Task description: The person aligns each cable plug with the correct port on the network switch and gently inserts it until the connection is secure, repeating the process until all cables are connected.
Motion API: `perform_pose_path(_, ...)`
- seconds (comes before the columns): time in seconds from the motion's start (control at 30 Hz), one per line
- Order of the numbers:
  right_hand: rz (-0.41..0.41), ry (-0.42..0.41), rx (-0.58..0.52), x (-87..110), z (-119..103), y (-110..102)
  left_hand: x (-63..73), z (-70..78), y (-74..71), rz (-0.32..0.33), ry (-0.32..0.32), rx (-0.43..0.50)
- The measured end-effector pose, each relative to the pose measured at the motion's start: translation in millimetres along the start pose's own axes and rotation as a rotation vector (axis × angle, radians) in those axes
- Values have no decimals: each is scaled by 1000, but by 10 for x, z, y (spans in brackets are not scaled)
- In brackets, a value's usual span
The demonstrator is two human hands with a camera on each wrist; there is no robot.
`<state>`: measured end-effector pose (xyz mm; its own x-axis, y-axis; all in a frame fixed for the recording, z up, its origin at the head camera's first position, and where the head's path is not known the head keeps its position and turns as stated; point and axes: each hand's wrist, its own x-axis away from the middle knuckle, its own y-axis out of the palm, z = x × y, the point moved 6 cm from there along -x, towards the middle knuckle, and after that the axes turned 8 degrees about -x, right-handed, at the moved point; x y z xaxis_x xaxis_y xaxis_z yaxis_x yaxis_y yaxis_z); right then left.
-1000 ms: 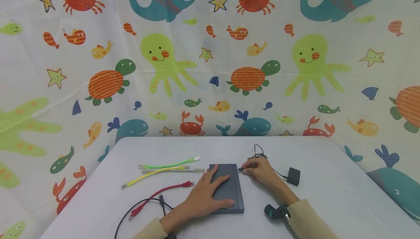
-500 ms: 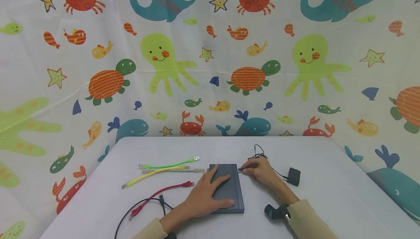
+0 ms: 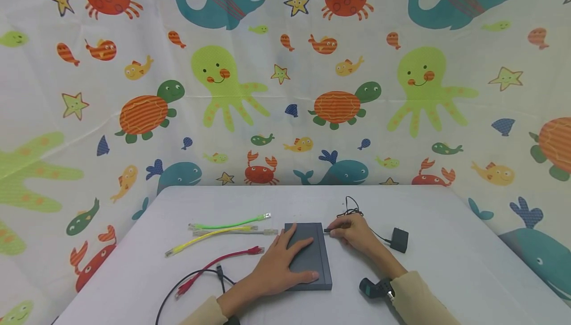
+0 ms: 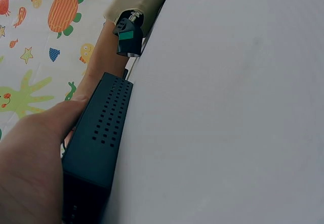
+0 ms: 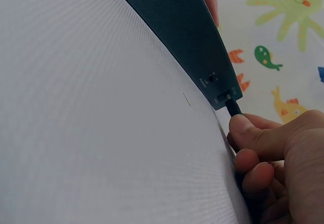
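Note:
A flat dark grey network box [image 3: 308,250] lies on the white table, with rows of vent holes on one side in the left wrist view. My left hand [image 3: 278,265] presses on its top with the fingers spread; in the left wrist view the thumb lies along its edge. At the box's far right corner, my right hand [image 3: 354,233] pinches a black power plug [image 5: 232,106] between thumb and forefinger. In the right wrist view the plug's tip is right at a small socket in the side wall. Its thin black cord [image 3: 351,212] lies bunched behind the hand.
A black power adapter [image 3: 399,240] sits right of my right hand. Left of the box lie green [image 3: 232,223], yellow [image 3: 209,239], grey [image 3: 263,232] and red [image 3: 218,260] network cables, plus a black cable [image 3: 178,285]. Patterned cloth [image 3: 285,92] hangs behind the table.

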<state>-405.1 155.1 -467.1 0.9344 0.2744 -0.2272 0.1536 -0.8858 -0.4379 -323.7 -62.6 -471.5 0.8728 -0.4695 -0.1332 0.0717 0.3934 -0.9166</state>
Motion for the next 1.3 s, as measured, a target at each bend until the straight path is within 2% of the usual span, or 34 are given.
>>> perform_pose_path(1.3,-4,16,-15,-18,30,11,-1,-6,-4,-13,-8,3)
